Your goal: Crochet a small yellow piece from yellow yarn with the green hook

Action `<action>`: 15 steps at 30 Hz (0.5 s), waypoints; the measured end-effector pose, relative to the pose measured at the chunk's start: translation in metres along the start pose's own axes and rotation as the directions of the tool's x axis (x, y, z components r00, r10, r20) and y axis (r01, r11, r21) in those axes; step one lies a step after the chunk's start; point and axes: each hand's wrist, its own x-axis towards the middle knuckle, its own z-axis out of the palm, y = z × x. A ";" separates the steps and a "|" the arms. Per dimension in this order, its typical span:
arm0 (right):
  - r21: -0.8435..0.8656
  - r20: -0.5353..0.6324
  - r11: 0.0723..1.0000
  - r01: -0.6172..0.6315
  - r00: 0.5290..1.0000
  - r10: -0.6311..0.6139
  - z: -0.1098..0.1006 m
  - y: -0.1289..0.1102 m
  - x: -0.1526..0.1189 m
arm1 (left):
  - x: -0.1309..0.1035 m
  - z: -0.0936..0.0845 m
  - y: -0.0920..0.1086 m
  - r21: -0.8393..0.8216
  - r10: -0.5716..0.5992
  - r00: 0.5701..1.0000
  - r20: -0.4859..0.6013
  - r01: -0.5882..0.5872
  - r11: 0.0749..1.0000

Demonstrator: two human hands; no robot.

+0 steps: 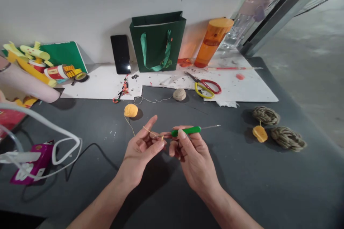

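My right hand is closed around a crochet hook with a green handle; one thin metal end sticks out to the right, the other points left toward my left hand. Yellow yarn runs over the raised left index finger. My left thumb and fingers pinch the yarn, with a small yellow loop by the hook's tip. The strand leads back to a yellow yarn ball on the grey table just beyond. Farther off lies a beige yarn ball with a loose tail.
Scissors with red and yellow handles lie on a white board. Behind stand a phone, a green paper bag and an orange bottle. Dark crocheted pieces sit at right; white cables and a purple packet at left.
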 end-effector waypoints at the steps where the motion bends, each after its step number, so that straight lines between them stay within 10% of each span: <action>1: -0.003 0.000 1.000 -0.004 1.000 0.004 0.000 0.000 0.000 | 0.000 0.000 0.000 0.002 -0.006 1.000 0.003 0.006 1.000; 15: 0.005 0.034 0.999 -0.048 0.998 0.047 -0.002 -0.002 0.000 | 0.001 -0.001 0.000 -0.060 0.012 0.998 0.064 -0.008 0.998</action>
